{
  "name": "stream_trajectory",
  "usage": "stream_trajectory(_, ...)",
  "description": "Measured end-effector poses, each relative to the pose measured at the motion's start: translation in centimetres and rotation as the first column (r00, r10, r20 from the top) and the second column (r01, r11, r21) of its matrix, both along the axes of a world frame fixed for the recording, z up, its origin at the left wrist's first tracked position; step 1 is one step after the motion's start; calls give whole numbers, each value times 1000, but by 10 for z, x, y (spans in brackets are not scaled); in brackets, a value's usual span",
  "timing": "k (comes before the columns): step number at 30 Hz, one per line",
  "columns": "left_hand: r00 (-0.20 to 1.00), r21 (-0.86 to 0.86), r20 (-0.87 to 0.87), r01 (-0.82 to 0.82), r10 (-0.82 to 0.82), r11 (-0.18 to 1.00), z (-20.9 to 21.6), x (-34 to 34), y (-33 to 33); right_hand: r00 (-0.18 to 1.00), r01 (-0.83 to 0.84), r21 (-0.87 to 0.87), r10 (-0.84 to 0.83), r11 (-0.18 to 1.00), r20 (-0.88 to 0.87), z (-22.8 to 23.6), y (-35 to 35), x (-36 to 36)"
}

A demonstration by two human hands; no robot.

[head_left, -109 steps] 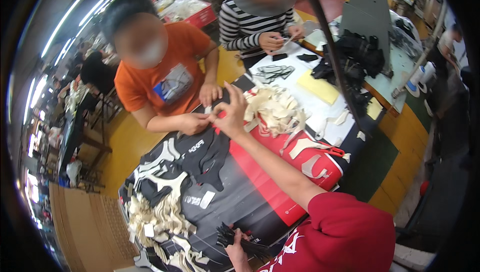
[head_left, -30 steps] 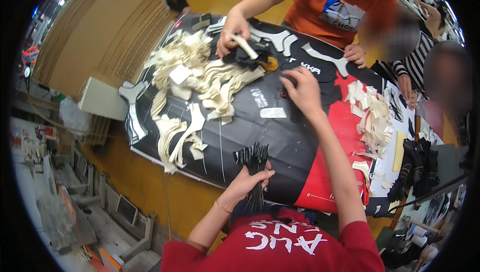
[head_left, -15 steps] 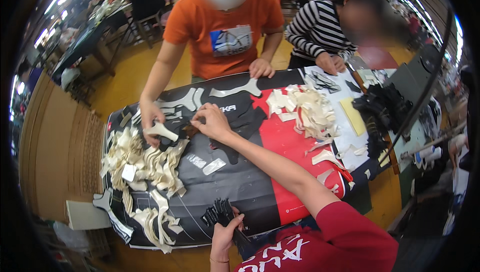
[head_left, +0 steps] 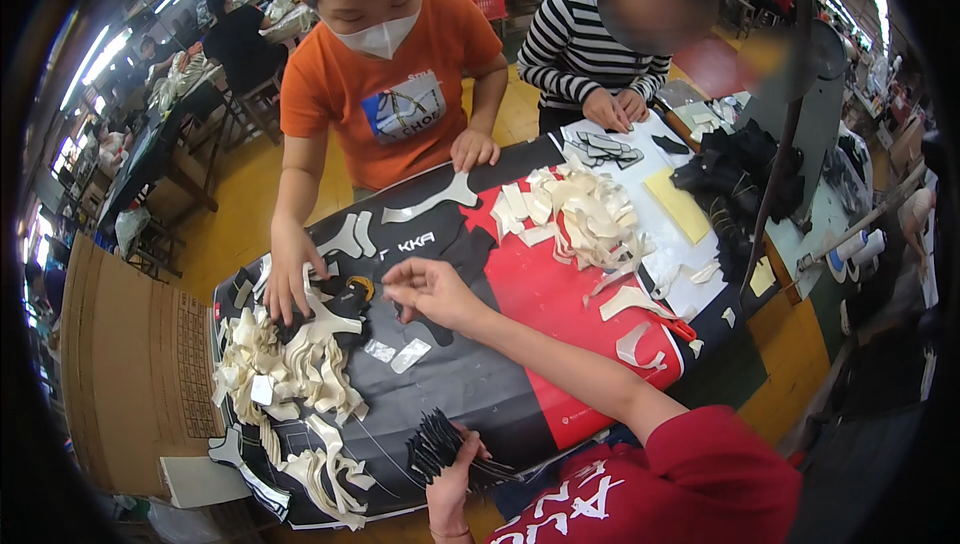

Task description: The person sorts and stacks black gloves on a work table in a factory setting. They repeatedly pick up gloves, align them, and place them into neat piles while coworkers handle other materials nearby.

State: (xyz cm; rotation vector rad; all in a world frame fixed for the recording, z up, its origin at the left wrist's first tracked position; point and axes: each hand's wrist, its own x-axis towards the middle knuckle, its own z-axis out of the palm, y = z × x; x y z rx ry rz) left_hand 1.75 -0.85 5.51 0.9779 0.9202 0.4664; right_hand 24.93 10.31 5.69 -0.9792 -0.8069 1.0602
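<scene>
My left hand (head_left: 456, 474), low in the view near the table's front edge, is closed around a bundle of thin black strips (head_left: 434, 447) that fan out from the fingers. My right arm reaches across the table. Over its middle, my right hand (head_left: 430, 294) has thumb and fingertips pressed together. Something small and dark is at those fingertips, but it blends with the dark table cover and its kind is hidden. A large black cut piece (head_left: 455, 249) lies behind that hand. Just left of it rests a dark item with an orange-yellow edge (head_left: 360, 289).
A person in orange has a hand (head_left: 290, 284) over a cream pile (head_left: 325, 369) on the left. Another person in stripes (head_left: 590, 54) works at the far right. A second cream pile (head_left: 590, 219) lies on the red cover (head_left: 540, 344). A cardboard box (head_left: 130, 344) stands left.
The view has shifted, with more of the people showing. The person in orange has brought a cream piece down onto the left pile. My left hand still holds the black strips.
</scene>
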Motion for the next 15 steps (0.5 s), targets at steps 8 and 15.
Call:
stream_trajectory(8,961,51,263,-102,86,993,21,7,-1,933,-218,1,209,976,-292,-12,-118,0)
stream_trajectory(15,920,57,377,94,-109,994,31,25,-7,966,-154,179,186,972,-179,-10,-152,-29)
